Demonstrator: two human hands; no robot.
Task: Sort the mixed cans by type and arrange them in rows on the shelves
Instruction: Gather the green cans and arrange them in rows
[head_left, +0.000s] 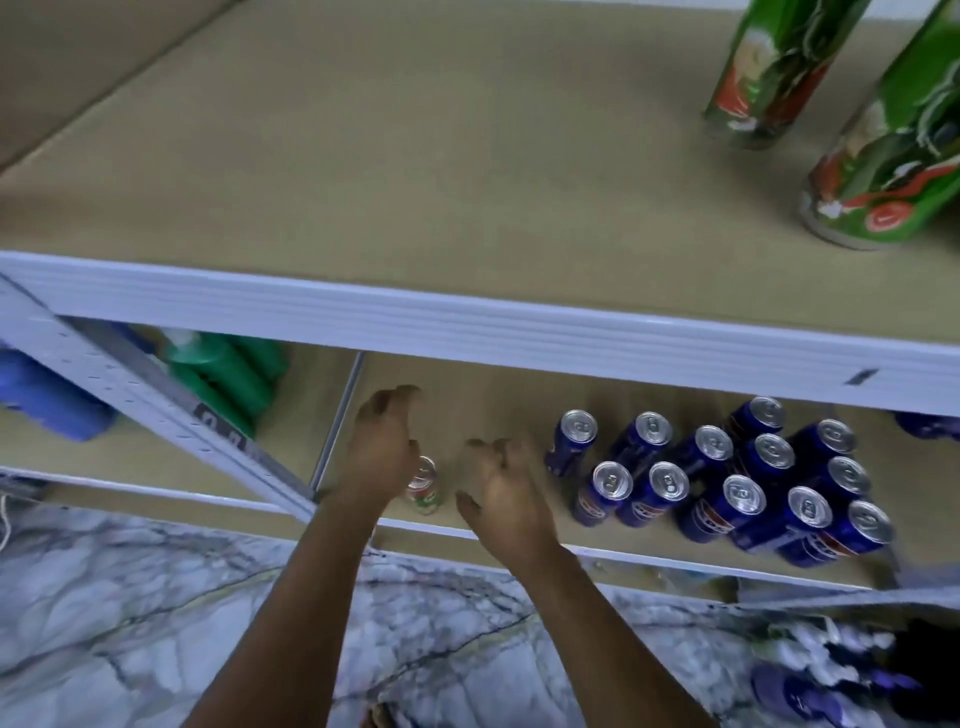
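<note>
A small green can (425, 491) stands upright near the front edge of the lower shelf (467, 395). My left hand (382, 449) hovers just left of the can and hides part of it; its fingers are loosely curled and hold nothing. My right hand (506, 491) hangs to the can's right, apart from it, fingers loosely curled and empty. Several blue cans (727, 478) stand in rough rows on the same shelf further right. Two tall green cans (769, 78) (893, 156) stand at the right of the upper shelf (415, 156).
The upper shelf's white front rail (467, 322) overhangs my hands. A slanted white upright (156, 405) divides off the left bay, which holds green cans (223, 374) and a blue pack (47, 395). Marble floor (156, 623) lies below, with blurred blue cans (810, 691) at bottom right.
</note>
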